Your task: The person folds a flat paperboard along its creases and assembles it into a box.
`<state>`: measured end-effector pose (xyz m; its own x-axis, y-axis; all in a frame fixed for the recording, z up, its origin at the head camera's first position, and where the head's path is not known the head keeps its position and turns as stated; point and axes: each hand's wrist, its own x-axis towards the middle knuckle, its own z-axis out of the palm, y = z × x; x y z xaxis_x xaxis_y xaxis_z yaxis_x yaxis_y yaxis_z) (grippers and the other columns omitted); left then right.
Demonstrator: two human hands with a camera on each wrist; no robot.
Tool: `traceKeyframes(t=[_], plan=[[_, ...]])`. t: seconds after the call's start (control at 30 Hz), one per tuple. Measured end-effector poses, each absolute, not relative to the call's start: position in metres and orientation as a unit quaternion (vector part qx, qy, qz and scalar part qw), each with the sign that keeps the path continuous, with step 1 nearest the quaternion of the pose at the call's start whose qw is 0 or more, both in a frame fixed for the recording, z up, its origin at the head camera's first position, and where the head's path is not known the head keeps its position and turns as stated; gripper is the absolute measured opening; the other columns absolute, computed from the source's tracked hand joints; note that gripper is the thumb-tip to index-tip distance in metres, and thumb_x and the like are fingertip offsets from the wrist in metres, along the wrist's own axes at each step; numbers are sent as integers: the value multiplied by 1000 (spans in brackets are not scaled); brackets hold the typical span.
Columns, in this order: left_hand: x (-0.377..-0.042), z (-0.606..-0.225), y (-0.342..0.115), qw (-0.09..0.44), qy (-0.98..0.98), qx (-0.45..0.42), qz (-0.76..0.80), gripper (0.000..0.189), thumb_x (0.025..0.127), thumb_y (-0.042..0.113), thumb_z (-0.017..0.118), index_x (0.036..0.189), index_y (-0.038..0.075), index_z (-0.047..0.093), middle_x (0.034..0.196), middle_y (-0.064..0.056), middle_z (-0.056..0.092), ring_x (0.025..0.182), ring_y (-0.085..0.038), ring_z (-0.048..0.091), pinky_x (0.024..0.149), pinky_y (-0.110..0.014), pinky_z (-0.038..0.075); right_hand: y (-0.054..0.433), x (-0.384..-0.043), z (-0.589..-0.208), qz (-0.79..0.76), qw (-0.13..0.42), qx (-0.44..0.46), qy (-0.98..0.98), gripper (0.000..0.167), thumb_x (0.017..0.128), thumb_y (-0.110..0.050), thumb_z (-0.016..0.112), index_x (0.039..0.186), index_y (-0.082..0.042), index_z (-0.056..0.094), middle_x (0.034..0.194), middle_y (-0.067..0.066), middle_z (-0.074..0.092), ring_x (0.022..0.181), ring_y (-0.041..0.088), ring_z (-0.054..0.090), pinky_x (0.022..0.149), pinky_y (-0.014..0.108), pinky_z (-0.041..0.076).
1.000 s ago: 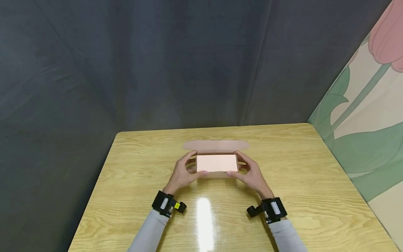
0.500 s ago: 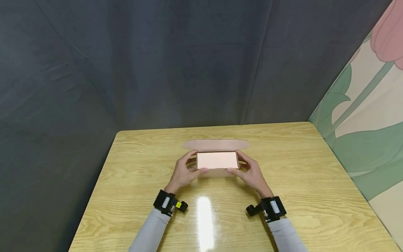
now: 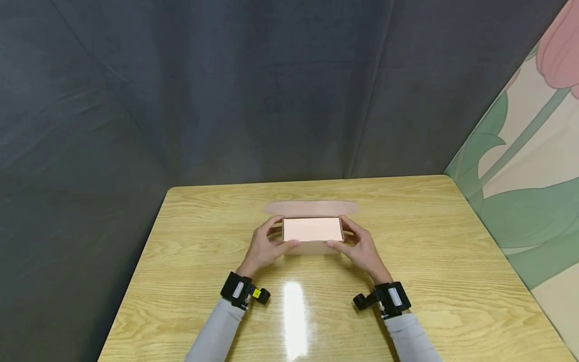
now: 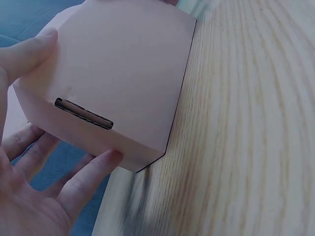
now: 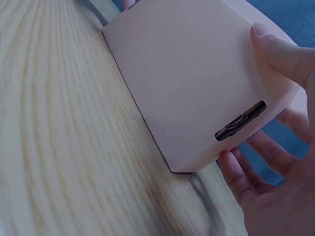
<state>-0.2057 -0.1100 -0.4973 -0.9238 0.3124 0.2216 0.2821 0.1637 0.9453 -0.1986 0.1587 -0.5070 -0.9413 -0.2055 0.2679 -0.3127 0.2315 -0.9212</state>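
A pale pink cardboard box (image 3: 312, 248) stands near the middle of the table. Its top shows a lighter flat panel (image 3: 312, 229); whether this is a part of the box or something inside it, I cannot tell. Behind it stretches a long flap (image 3: 312, 207) with rounded ends. My left hand (image 3: 264, 249) grips the left end, thumb on the front face and fingers round the side. The right hand (image 3: 362, 249) holds the right end likewise. Each wrist view shows a narrow dark slot near the box's lower corner, the left one (image 4: 83, 113) and the right one (image 5: 240, 121).
The wood-grain table (image 3: 190, 226) carries a bright light reflection in front of the box. A dark curtain (image 3: 271, 90) hangs beyond its far edge. A wall with a flower pattern (image 3: 520, 166) rises at the right.
From one second ago to half a second ago, the light panel shifted slightly away from me and the dark gap behind it narrowed. Both hands keep their grip, nearly still.
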Motion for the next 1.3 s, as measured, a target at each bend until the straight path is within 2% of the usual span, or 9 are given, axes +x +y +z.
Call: traceKeyframes(t=[0.13, 0.3, 0.5, 0.7, 0.9, 1.0, 1.1, 1.23, 1.3], plan=[[-206, -497, -110, 10, 760, 195, 620, 62, 69, 21, 72, 123, 10, 43, 120, -11, 42, 103, -30, 46, 74, -40, 46, 162, -207, -525, 591, 60, 177, -785, 70, 68, -16, 73, 130, -15, 40, 112, 7, 52, 98, 23, 49, 77, 40, 43], [-207, -498, -111, 13, 755, 197, 625, 59, 69, 20, 73, 120, 10, 45, 118, -11, 43, 103, -29, 46, 75, -39, 45, 165, -214, -541, 592, 69, 192, -779, 68, 68, -14, 73, 128, -14, 41, 112, 8, 51, 97, 23, 48, 76, 36, 43], [-208, -499, -110, 2, 754, 205, 624, 57, 68, 20, 73, 117, 8, 48, 117, -10, 45, 102, -30, 46, 75, -40, 45, 162, -208, -520, 606, 33, 178, -775, 65, 69, -16, 72, 127, -15, 42, 113, 6, 51, 100, 24, 47, 80, 43, 40], [-209, -505, -110, 23, 738, 191, 647, 60, 68, 19, 74, 119, 7, 46, 118, -12, 43, 103, -32, 44, 75, -40, 45, 157, -198, -501, 621, 9, 171, -765, 62, 71, -13, 71, 125, -6, 42, 113, 11, 49, 102, 30, 45, 82, 48, 37], [-213, -525, -111, 23, 741, 151, 654, 70, 65, 27, 75, 123, 16, 38, 118, -6, 45, 102, -24, 48, 81, -39, 42, 159, -195, -504, 631, 10, 157, -760, 66, 70, -14, 72, 126, -6, 38, 117, 12, 46, 105, 31, 44, 81, 46, 39], [-213, -524, -112, -6, 749, 140, 648, 77, 66, 29, 75, 128, 21, 29, 124, -3, 38, 105, -24, 46, 83, -43, 38, 175, -208, -534, 630, 49, 154, -759, 70, 71, -14, 71, 130, -13, 33, 121, 6, 43, 105, 25, 44, 81, 40, 41], [-224, -522, -115, -80, 769, 155, 615, 79, 68, 29, 72, 130, 20, 24, 127, -4, 34, 108, -23, 44, 81, -47, 37, 191, -221, -548, 605, 135, 148, -770, 71, 72, -14, 70, 131, -16, 31, 123, 3, 41, 103, 22, 45, 79, 35, 41], [-243, -508, -116, -208, 800, 186, 531, 66, 68, 31, 72, 123, 16, 38, 116, -3, 44, 100, -21, 46, 77, -44, 38, 191, -221, -510, 549, 254, 124, -787, 64, 70, -13, 72, 126, -15, 41, 116, 7, 47, 98, 26, 47, 74, 38, 39], [-247, -495, -116, -233, 806, 201, 506, 54, 68, 29, 72, 113, 15, 47, 107, -2, 50, 95, -22, 47, 75, -42, 38, 188, -220, -491, 516, 285, 120, -799, 56, 69, -15, 72, 120, -17, 48, 110, 6, 52, 95, 25, 48, 72, 39, 38]])
